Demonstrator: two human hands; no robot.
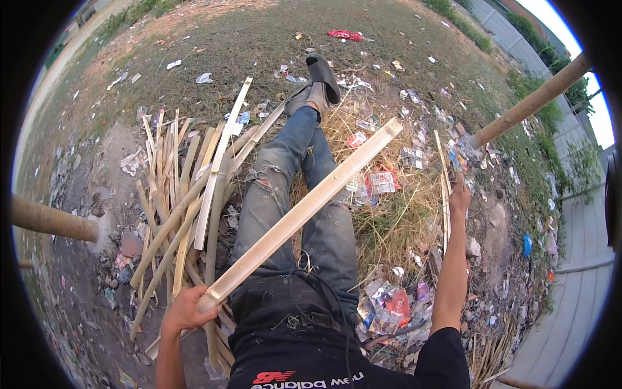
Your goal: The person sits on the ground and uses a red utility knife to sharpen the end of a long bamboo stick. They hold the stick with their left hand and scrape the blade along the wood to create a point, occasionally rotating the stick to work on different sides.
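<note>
A long split bamboo strip (304, 217) slants across my lap, its pale hollow side facing up. My left hand (188, 308) is closed round its near end, and the far end rises to the right past my knees. Out to the right, my right hand (460, 196) is held away from the strip, over littered ground. Its fingers look closed, and something short and brownish sticks out at the top; I cannot make out what it is. Thin bamboo slivers (444, 188) lie just left of that hand.
A pile of bamboo strips (172, 214) lies by my left leg. My legs in torn jeans (265, 201) stretch ahead, feet crossed. Dry straw (395, 227) and plastic litter spread to the right. Wooden posts stand at left (55, 220) and right (531, 100); a pale wall (583, 279) runs along the right.
</note>
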